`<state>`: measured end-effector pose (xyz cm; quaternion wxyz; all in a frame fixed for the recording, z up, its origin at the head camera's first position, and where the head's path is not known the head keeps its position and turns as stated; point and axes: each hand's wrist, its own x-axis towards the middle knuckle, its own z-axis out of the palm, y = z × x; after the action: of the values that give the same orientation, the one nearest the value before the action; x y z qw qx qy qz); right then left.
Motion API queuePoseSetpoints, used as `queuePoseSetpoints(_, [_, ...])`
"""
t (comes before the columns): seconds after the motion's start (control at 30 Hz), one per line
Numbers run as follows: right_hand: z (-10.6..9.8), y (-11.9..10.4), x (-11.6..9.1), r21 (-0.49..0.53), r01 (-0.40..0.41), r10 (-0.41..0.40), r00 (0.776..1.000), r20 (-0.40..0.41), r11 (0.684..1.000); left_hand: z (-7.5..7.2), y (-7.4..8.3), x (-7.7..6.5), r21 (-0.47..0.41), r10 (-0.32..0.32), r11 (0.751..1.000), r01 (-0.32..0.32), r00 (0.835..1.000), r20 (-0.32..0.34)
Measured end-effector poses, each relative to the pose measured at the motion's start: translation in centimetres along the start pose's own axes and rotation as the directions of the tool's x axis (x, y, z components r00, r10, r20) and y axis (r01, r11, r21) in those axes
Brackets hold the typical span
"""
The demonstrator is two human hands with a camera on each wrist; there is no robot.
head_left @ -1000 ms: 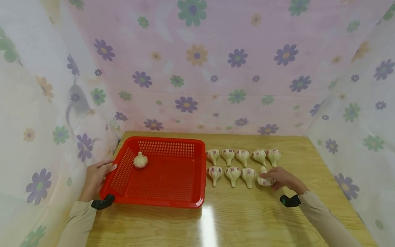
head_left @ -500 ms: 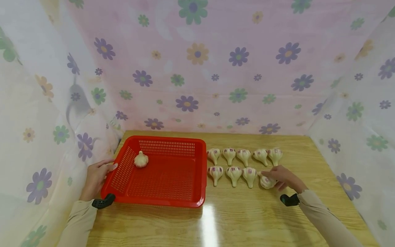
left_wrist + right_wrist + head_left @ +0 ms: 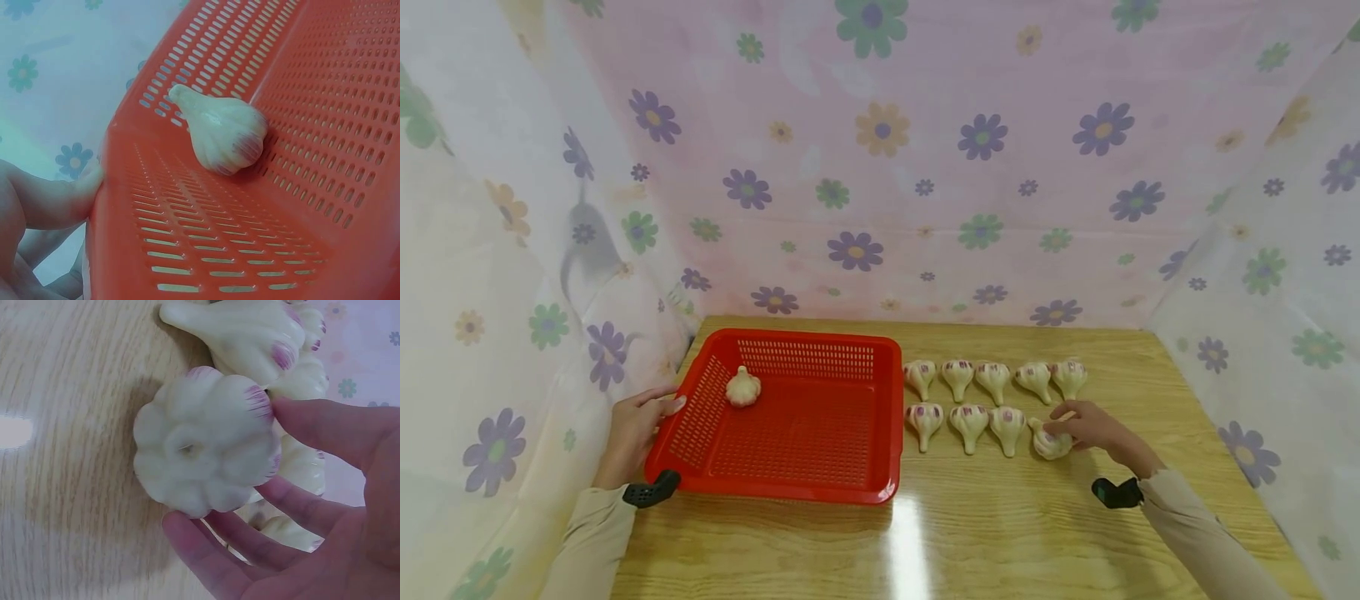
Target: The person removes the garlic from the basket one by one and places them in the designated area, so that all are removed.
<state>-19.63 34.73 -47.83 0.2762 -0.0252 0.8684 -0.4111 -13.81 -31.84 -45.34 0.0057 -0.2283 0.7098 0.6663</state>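
Observation:
My left hand [image 3: 636, 433] grips the left rim of a red plastic basket [image 3: 805, 493], thumb at the rim and fingers outside the wall. Inside the basket, near its left wall, a garlic bulb [image 3: 228, 134] leans with its stem toward the rim. My right hand [image 3: 1097, 433] is at a garlic bulb [image 3: 203, 444] at the right end of the front row. Thumb and fingertips hold that bulb by its sides, its root end facing the right wrist camera. In the head view its stem points up and left.
Two rows of garlic bulbs lie on the wooden table [image 3: 1000, 533], right of the basket; a back-row bulb [image 3: 1070, 379] is just beyond my right hand. Flowered cloth [image 3: 880, 192] encloses the table at the back and both sides.
The front-row end bulb has turned from stem-up to stem pointing left, and shifted slightly right. My right hand has shifted a little right. My left hand and the basket stay put.

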Motion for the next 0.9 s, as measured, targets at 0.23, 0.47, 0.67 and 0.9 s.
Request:
queuePoseSetpoints(0.23, [0.29,0.59,0.15,0.005,-0.039,0.039,0.999,-0.027,0.999,0.0,0.06,0.21,0.025,-0.043,0.999,0.044,0.999,-0.025])
queuePoseSetpoints(0.47, [0.57,0.67,0.12,0.031,-0.038,0.039,0.998,-0.045,0.999,-0.14,0.02,0.09,0.023,-0.017,1.0,0.017,1.0,0.004])
queuePoseSetpoints(0.67, [0.79,0.41,0.05,0.018,-0.049,0.05,0.996,-0.073,0.999,-0.13,0.01,0.24,0.03,-0.036,0.999,0.036,0.999,0.0])
queuePoseSetpoints(0.9, [0.8,0.03,0.0,0.023,-0.047,0.048,0.996,-0.07,0.999,-0.2,-0.01,0.2,0.034,-0.027,0.999,0.027,1.0,0.004])
